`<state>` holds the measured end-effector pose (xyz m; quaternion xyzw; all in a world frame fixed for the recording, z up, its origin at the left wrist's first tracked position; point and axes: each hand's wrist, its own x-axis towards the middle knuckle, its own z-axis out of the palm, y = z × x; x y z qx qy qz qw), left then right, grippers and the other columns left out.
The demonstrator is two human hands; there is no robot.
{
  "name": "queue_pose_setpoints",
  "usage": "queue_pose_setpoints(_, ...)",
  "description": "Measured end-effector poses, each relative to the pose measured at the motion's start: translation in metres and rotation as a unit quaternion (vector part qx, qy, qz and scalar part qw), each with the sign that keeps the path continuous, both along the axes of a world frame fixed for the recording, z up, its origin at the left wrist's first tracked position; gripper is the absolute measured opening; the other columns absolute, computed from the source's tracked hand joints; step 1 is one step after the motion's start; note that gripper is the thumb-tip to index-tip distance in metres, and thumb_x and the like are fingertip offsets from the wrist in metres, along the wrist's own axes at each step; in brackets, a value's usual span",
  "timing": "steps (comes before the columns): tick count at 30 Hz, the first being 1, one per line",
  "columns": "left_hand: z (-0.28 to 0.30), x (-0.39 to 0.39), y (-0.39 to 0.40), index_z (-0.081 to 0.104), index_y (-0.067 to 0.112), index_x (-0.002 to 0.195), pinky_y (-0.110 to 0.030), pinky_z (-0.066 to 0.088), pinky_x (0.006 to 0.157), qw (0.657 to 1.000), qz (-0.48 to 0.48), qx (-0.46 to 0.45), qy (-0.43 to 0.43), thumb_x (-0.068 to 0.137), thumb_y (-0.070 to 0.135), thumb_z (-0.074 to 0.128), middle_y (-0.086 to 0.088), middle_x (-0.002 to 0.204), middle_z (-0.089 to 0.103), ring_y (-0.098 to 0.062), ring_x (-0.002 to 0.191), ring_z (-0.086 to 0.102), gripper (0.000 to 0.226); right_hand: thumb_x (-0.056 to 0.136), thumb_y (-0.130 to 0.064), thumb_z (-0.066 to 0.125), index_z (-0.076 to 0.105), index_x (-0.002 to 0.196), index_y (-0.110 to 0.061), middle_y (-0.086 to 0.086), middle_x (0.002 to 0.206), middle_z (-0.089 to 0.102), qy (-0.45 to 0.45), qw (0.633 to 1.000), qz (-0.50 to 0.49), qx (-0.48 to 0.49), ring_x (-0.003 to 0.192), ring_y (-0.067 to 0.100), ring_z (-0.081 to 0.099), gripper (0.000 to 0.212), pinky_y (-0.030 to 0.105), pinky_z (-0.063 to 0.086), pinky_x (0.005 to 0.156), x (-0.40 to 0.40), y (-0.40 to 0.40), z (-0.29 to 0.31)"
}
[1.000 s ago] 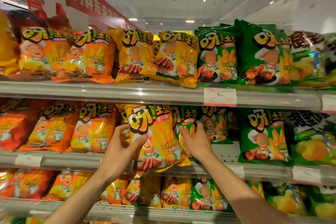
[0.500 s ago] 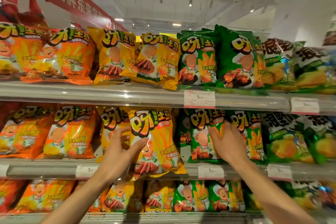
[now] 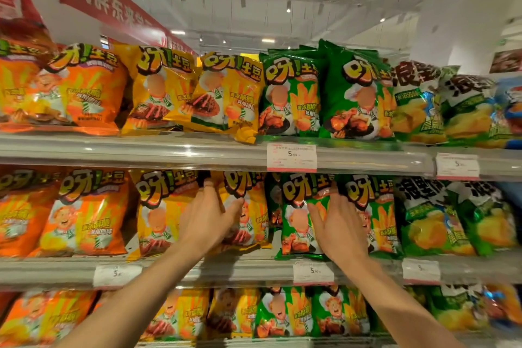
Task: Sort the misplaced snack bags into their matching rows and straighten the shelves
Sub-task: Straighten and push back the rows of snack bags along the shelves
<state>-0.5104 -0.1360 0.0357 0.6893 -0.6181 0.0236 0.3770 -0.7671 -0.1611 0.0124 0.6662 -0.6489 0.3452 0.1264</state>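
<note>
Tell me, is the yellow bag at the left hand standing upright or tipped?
Upright. The yellow bag stands on the middle shelf with its logo level at the top; the left hand grips its edge.

- The left hand [image 3: 207, 217] covered the lower front of a yellow snack bag [image 3: 245, 206].
- Blurred orange snack bags [image 3: 17, 206] were cut off at the left edge.
- Small print on the white price label [image 3: 291, 157] was unreadable.
</note>
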Motion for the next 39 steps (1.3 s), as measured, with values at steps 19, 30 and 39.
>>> queue_pose_setpoints(19, -0.032, -0.005, 0.02, 0.032, 0.028, 0.148, -0.033, 0.049, 0.092, 0.996, -0.081, -0.014, 0.031, 0.091, 0.069, 0.046, 0.003, 0.143, 0.048, -0.014, 0.118, 0.055, 0.071, 0.099, -0.06, 0.027, 0.026, 0.151, -0.008, 0.02, 0.15, 0.036, -0.028, 0.998, 0.03, -0.048, 0.141, 0.035, 0.032, 0.074, 0.051, 0.034, 0.113, 0.002, 0.01, -0.003)
queue_pose_setpoints(30, -0.068, 0.047, 0.113, 0.024, 0.039, 0.153, -0.032, 0.039, 0.108, 0.992, -0.128, -0.008, 0.016, 0.095, 0.064, 0.042, 0.014, 0.151, 0.039, -0.01, 0.133, 0.044, 0.066, 0.099, -0.058, 0.04, 0.041, 0.148, -0.004, 0.019, 0.155, 0.037, -0.052, 0.984, 0.156, -0.071, 0.147, 0.031, 0.031, 0.073, 0.05, 0.027, 0.119, 0.079, 0.102, -0.046)
queue_pose_setpoints(39, -0.105, 0.172, 0.204, 0.034, 0.042, 0.149, -0.039, 0.034, 0.115, 0.984, -0.162, -0.024, 0.064, 0.093, 0.07, 0.038, 0.013, 0.152, 0.039, -0.008, 0.142, 0.034, 0.062, 0.094, -0.066, 0.043, 0.027, 0.155, -0.018, 0.005, 0.157, 0.035, -0.176, 0.971, 0.13, 0.094, 0.143, 0.019, 0.031, 0.079, 0.038, 0.026, 0.118, 0.209, 0.213, -0.078)
